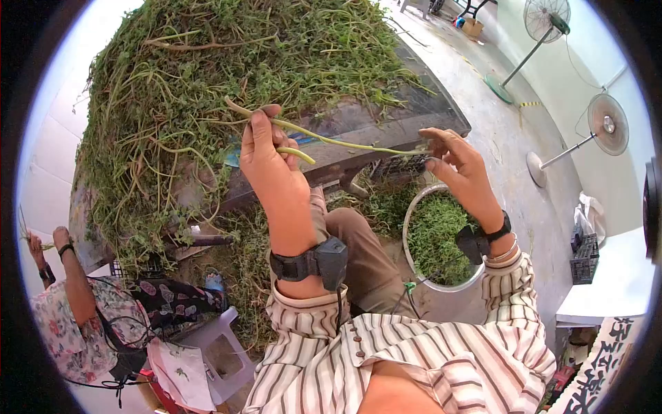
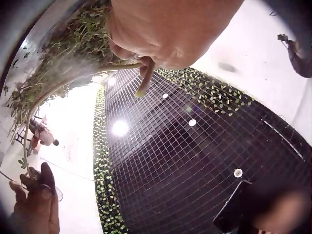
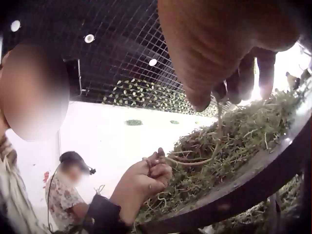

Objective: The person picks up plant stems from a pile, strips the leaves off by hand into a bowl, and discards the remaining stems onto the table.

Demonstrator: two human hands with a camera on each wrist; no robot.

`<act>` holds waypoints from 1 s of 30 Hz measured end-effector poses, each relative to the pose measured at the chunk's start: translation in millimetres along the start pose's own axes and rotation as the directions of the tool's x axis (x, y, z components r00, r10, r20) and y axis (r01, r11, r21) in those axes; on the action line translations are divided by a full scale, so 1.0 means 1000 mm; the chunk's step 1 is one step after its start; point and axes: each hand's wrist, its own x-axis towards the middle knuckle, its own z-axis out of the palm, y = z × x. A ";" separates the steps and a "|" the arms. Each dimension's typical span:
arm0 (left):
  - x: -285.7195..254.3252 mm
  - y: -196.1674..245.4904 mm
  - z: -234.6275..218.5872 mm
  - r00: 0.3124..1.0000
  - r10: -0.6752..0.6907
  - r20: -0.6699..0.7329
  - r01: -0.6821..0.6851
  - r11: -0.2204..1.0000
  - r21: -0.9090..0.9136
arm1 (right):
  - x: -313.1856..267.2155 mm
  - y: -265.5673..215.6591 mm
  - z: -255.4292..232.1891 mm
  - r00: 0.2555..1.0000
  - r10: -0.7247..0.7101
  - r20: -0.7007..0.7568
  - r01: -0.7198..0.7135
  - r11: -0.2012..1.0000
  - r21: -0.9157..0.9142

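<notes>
In the head view the left hand [image 1: 272, 155] grips pale green stems, with a long stem [image 1: 331, 141] running from it to the right hand [image 1: 462, 169]. A short thick stem end [image 1: 298, 154] sticks out below the left fingers. The right thumb and fingers are at the leafy tip of the long stem; in the left wrist view this hand [image 2: 36, 204] pinches the tip. The right wrist view shows the left hand [image 3: 144, 183] holding its end of the stem. Both hands are in the air by the near edge of the table.
A large heap of green plants [image 1: 241, 62] covers much of the dark table [image 1: 427, 90]. A round basin [image 1: 445, 238] of leafy pieces stands on the floor. Two fans [image 1: 608, 124] are at the right. Another person [image 1: 83, 310] sits at the lower left beside a plastic stool [image 1: 224, 352].
</notes>
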 end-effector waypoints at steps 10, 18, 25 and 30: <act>-0.021 -0.007 0.018 0.938 -0.165 0.303 -0.033 0.832 0.554 | 0.022 -0.016 0.025 0.984 0.010 0.181 -0.026 0.996 0.086; -0.032 -0.038 0.026 0.785 -0.113 0.610 -0.389 0.676 0.626 | 0.021 0.007 0.055 0.952 -0.027 0.306 -0.092 0.926 0.367; -0.042 -0.048 0.028 0.758 -0.302 0.578 -0.233 0.702 0.673 | -0.006 0.031 0.037 0.980 0.080 0.182 -0.104 0.986 0.130; -0.036 -0.032 0.029 0.873 -0.131 0.470 -0.218 0.756 0.617 | -0.061 0.089 0.020 0.936 0.346 0.067 -0.349 0.935 0.057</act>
